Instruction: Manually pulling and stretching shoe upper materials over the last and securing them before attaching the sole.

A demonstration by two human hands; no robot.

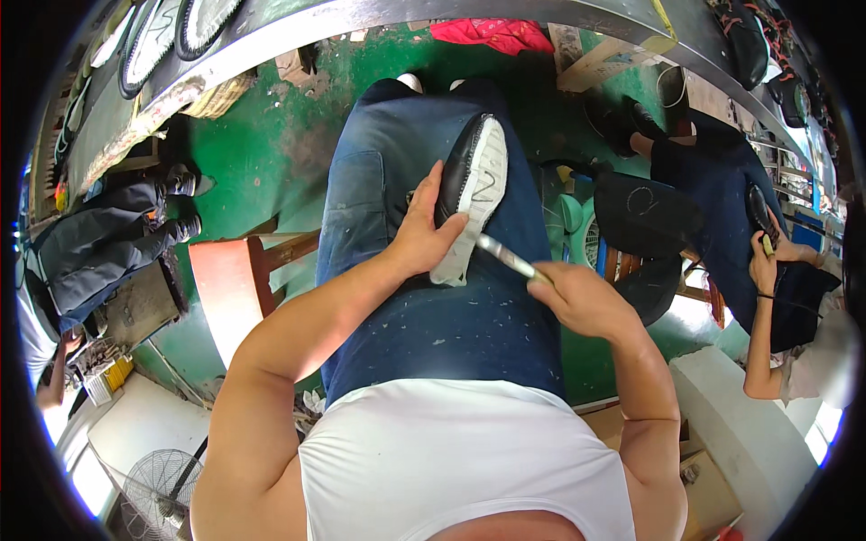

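A black shoe (456, 176) lies sole side up on my blue-trousered lap, its toe pointing away from me. Its pale underside (490, 171) is edged with stitching and has a dark zigzag mark. My left hand (428, 221) grips the shoe along its left side, with the thumb across the pale bottom near the heel. In my right hand (582, 296) is a slim brush-like tool (508, 257) with a silvery shaft. Its pale tip is at the right edge of the heel end; whether it touches, I cannot tell.
A metal-edged bench (361, 20) curves across the far side, with shoe parts (153, 41) at left and dark shoes (744, 45) at right. Another person (722, 189) sits at right holding a shoe; another (108, 243) is at left. A red-brown seat (225, 288) and a fan (162, 487) stand left.
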